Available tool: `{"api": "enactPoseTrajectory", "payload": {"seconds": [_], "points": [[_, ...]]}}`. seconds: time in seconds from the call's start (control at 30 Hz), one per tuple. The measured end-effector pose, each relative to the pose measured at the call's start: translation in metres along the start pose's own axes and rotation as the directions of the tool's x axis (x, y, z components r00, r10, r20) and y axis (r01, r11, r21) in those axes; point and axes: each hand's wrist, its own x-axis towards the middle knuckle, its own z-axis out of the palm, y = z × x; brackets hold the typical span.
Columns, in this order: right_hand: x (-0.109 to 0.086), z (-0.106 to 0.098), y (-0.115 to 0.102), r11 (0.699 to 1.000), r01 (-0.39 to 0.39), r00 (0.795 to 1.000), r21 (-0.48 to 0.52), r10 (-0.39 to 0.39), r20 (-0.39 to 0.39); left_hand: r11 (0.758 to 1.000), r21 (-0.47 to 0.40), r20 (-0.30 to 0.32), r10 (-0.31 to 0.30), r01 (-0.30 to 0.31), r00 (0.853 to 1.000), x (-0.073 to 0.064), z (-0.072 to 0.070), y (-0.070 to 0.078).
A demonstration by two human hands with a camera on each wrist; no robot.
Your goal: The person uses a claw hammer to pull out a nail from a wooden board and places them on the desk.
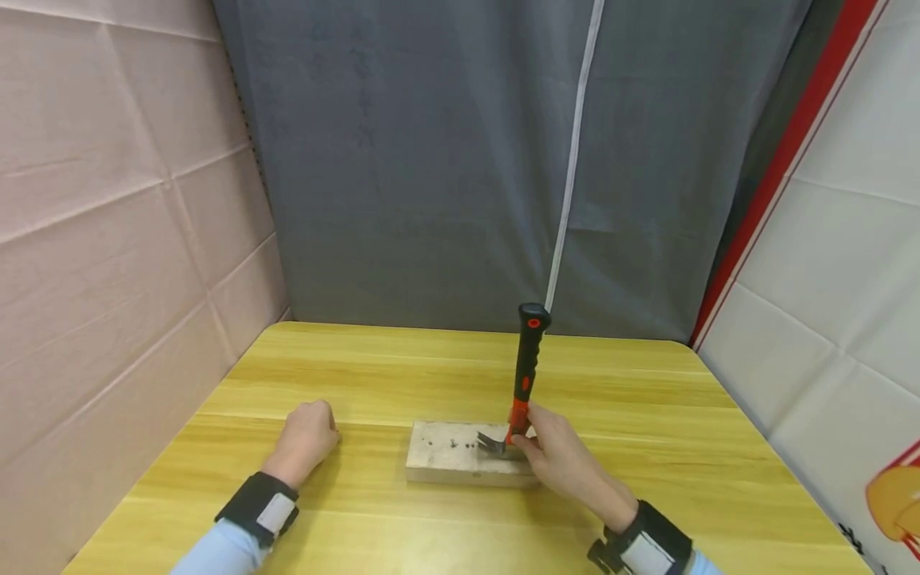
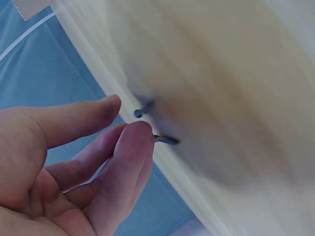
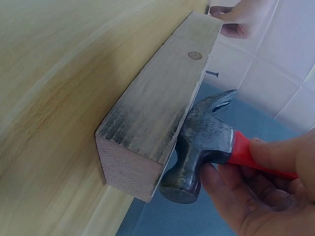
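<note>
A claw hammer [image 1: 528, 359] with a black and red handle stands head-down on a pale wooden block [image 1: 446, 463], its handle pointing up. My right hand [image 1: 564, 459] grips the handle low, near the head. In the right wrist view the metal hammer head [image 3: 202, 132] lies against the block's top face, and a nail [image 3: 212, 73] sticks out beyond the claw. To the left of the block, my left hand [image 1: 305, 439] rests at the table. Its thumb stands apart from the bent fingers in the left wrist view, beside two dark nails [image 2: 166, 139].
The block sits on a yellow wood-grain table [image 1: 374, 375]. Several small dark marks or nails show on the block's top. A grey curtain [image 1: 431, 160] hangs behind, with pale cloth walls [image 1: 108, 200] on both sides.
</note>
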Motion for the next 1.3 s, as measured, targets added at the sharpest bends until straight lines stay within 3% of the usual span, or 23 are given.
{"api": "enactPoseTrajectory", "payload": {"seconds": [0.13, 0.37, 0.5, 0.6, 0.73, 0.9, 0.97, 1.07, 1.3], "points": [[0.000, 0.000, 0.000, 1.000, -0.009, 1.000, 0.004, 0.009, 0.008, 0.999, 0.003, -0.028, 0.034, -0.034, 0.999, 0.003, -0.001, 0.007], [0.000, 0.002, -0.001, 1.000, 0.012, 1.000, 0.008, -0.012, -0.013, 0.998, -0.025, -0.013, 0.049, -0.050, 0.999, 0.005, 0.002, 0.019], [0.000, 0.003, 0.000, 1.000, 0.024, 1.000, -0.004, -0.024, -0.020, 0.988, -0.075, 0.004, 0.133, -0.132, 0.991, 0.004, 0.009, 0.028], [0.001, 0.004, 0.000, 0.999, 0.033, 0.999, -0.003, -0.033, -0.021, 0.963, -0.157, 0.025, 0.227, -0.220, 0.974, 0.003, 0.013, 0.038], [0.003, 0.004, -0.002, 0.999, 0.047, 0.999, -0.008, -0.047, -0.021, 0.911, -0.276, 0.056, 0.334, -0.307, 0.941, -0.001, 0.017, 0.049], [0.004, 0.005, -0.005, 0.998, 0.057, 0.998, -0.014, -0.057, -0.026, 0.849, -0.390, 0.118, 0.429, -0.355, 0.896, -0.005, 0.022, 0.058], [0.004, 0.006, -0.005, 0.998, 0.055, 0.998, -0.011, -0.055, -0.029, 0.839, -0.414, 0.148, 0.444, -0.352, 0.884, -0.006, 0.024, 0.060], [0.005, 0.007, -0.006, 0.998, 0.061, 0.997, -0.015, -0.061, -0.036, 0.838, -0.425, 0.186, 0.450, -0.342, 0.873, -0.008, 0.026, 0.064], [0.006, 0.009, -0.007, 0.996, 0.081, 0.996, -0.031, -0.082, -0.031, 0.874, -0.346, 0.212, 0.428, -0.342, 0.879, -0.010, 0.028, 0.072]]}}
